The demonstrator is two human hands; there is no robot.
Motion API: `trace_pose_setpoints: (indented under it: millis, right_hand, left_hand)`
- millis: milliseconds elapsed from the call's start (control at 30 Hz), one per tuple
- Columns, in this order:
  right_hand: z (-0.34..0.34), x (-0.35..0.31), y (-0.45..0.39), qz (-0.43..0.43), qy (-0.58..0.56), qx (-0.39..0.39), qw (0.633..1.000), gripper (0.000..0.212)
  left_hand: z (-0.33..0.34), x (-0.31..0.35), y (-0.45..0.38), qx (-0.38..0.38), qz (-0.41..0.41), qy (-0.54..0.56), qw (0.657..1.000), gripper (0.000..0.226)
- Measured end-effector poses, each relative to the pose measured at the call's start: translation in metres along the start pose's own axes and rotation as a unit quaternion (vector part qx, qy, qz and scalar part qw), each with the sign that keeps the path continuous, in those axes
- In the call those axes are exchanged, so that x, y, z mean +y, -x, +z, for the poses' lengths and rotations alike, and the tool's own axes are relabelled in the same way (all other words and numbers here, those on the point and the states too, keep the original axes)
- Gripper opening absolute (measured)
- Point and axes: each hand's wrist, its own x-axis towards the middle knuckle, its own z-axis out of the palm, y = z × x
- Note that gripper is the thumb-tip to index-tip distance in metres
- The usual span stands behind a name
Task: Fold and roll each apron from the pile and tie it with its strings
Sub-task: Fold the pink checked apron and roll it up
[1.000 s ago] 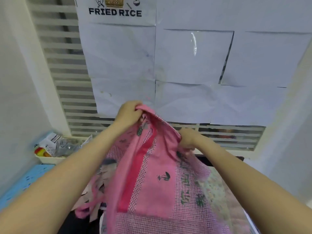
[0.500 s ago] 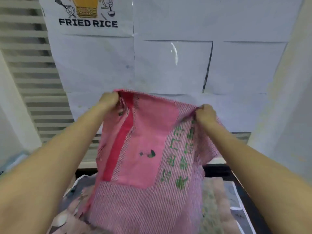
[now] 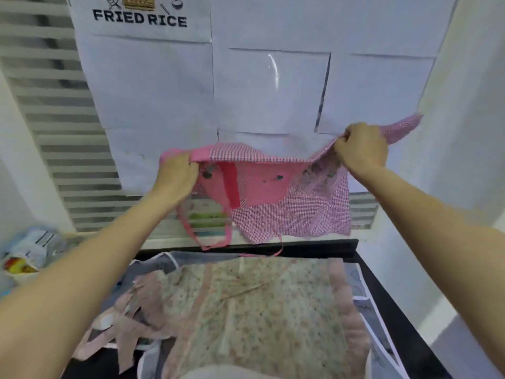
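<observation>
A pink checked apron (image 3: 287,209) with a plain pink pocket hangs in the air in front of the wall, spread wide between my hands. My left hand (image 3: 177,176) grips its left top edge and my right hand (image 3: 362,149) grips the right top edge, with a corner of cloth sticking out past it. Pink strings (image 3: 216,239) dangle from the apron's lower left. Below lies the pile of aprons (image 3: 259,310), a floral one on top of grey ones, with pale pink straps at the left.
The pile rests on a black table (image 3: 388,305) against the wall. Paper sheets and a "FRIED RICE" poster (image 3: 140,19) cover the wall and slatted window. A tray of packets (image 3: 24,258) sits at the left.
My hands have moved further apart and the apron has swung up and away from me, now stretched wide and lifted off the pile, which shows below.
</observation>
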Motion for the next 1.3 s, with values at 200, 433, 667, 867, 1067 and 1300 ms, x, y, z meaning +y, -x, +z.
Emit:
trace_pose_setpoints:
  millis: [200,433,667,867,1067,1300]
  right_hand:
    - [0.060,0.064,0.106,0.018,0.176,-0.402,0.898,0.017]
    - [0.108,0.083,0.188,0.073,0.226,-0.642,0.729,0.023]
    - [0.136,0.091,0.209,0.095,0.098,-0.594,0.792,0.029]
    - [0.158,0.105,0.251,0.041,0.139,-0.665,0.732,0.032]
    - [0.173,0.119,0.273,-0.018,0.144,-0.689,0.710,0.040]
    - [0.155,0.146,0.278,-0.023,0.160,-0.680,0.715,0.057]
  left_hand:
    - [0.071,-0.062,0.133,-0.442,-0.045,-0.149,0.884,0.038]
    - [0.083,-0.076,0.190,-0.735,-0.126,-0.240,0.622,0.072]
    - [0.123,-0.068,0.203,-0.647,0.012,-0.189,0.739,0.052]
    - [0.153,-0.076,0.231,-0.699,0.027,-0.171,0.694,0.056]
    - [0.164,-0.086,0.238,-0.713,0.034,-0.177,0.677,0.079]
    - [0.180,-0.038,0.247,-0.756,0.106,-0.126,0.633,0.100]
